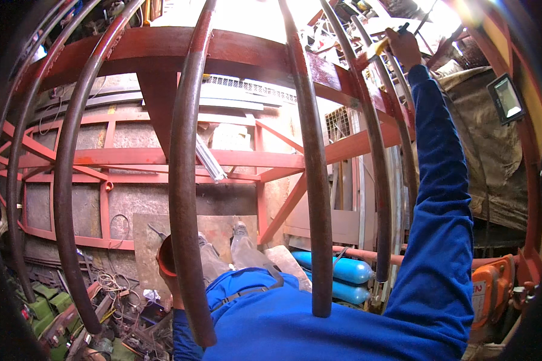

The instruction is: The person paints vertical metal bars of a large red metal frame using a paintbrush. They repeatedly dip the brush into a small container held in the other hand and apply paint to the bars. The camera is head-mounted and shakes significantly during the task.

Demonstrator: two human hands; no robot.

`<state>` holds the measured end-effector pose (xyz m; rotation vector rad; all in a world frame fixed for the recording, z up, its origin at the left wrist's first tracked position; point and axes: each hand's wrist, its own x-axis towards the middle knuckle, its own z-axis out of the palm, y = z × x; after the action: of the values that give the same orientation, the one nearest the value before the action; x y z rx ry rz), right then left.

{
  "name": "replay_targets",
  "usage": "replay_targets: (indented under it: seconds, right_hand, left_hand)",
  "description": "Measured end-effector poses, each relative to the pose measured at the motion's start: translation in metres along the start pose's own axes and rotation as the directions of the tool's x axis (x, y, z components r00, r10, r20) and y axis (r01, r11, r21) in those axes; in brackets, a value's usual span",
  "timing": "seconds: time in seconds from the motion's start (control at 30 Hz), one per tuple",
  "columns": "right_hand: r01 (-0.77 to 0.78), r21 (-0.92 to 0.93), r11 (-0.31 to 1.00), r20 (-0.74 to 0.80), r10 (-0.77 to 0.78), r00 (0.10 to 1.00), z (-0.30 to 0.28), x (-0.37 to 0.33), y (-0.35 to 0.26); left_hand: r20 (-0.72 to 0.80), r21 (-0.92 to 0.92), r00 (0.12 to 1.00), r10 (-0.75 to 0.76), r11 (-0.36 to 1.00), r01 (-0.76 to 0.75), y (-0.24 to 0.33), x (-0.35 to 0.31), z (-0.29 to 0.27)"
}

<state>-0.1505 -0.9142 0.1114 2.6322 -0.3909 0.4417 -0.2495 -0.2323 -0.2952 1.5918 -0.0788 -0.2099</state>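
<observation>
My right hand (406, 49) is raised at the upper right, closed around a paintbrush (376, 48). Its bristle end is at one of the upright round metal bars (370, 114), next to a red-painted crossbeam (241, 51). Low in the view, my left hand (176, 293) grips a reddish-brown paint pot (164, 257), partly hidden behind a thick brown bar (186, 180). The bars look glossy red around the crossbeam and duller brown toward their near ends.
Below is a pink-red steel frame (223, 157) with diagonal braces. Blue gas cylinders (355, 271) lie right of my legs, near an orange hoist-like device (491, 289). Tangled cables (117, 283) and green machinery (45, 310) fill the lower left. A floodlight (506, 98) hangs at right.
</observation>
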Motion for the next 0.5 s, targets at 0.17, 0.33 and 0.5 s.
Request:
replay_targets:
  seconds: [0.17, 0.33, 0.5]
  right_hand:
    - [0.071, 0.407, 0.911, -0.051, -0.055, 0.997, 0.02, 0.006, -0.077]
    - [-0.085, 0.394, 0.915, 0.096, 0.051, 0.994, 0.002, 0.005, -0.073]
    - [0.046, 0.267, 0.963, 0.001, -0.048, 0.999, 0.0, 0.004, -0.052]
  left_hand:
    - [-0.018, -0.044, 0.999, 0.029, 0.999, -0.029, -0.007, 0.002, -0.002]
    - [-0.006, -0.038, 1.0, 0.025, 0.999, -0.025, -0.002, 0.004, -0.003]
    - [0.019, -0.017, 1.0, 0.015, 1.0, -0.015, 0.006, 0.002, -0.008]
